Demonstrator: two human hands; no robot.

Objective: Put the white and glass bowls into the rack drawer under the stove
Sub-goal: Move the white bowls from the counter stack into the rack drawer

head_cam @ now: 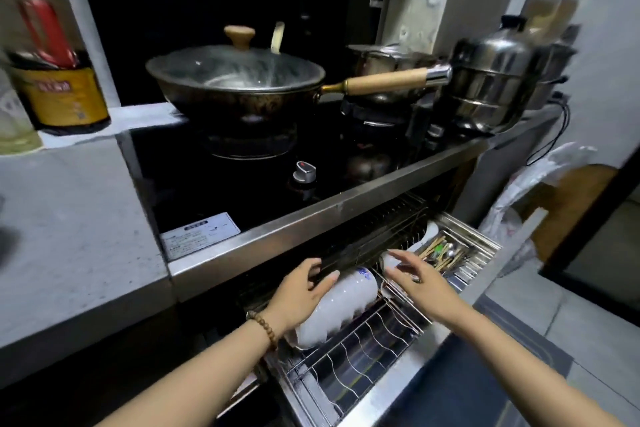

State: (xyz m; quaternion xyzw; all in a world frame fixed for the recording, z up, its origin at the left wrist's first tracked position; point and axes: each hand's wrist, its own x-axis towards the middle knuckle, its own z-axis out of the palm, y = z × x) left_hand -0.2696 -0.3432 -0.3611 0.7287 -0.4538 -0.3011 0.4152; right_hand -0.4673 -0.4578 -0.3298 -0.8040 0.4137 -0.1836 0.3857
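The wire rack drawer (363,367) under the stove is pulled out. A row of white bowls (341,305) lies on its side in the rack's left part, the far one with a blue mark. My left hand (301,291) rests on top of this row, fingers spread, thumb over the far end. My right hand (420,279) hovers just to the right with fingers apart, above the rack divider, partly covering a white or clear bowl (389,260) behind it. I cannot tell whether that bowl is glass.
A cutlery tray (446,255) with chopsticks and spoons fills the drawer's far right. Above, the stove (263,184) carries a lidded wok (235,80) with a long wooden handle and steel pots (491,80). A sauce bottle (55,80) stands at left. A plastic bag (530,191) hangs at right.
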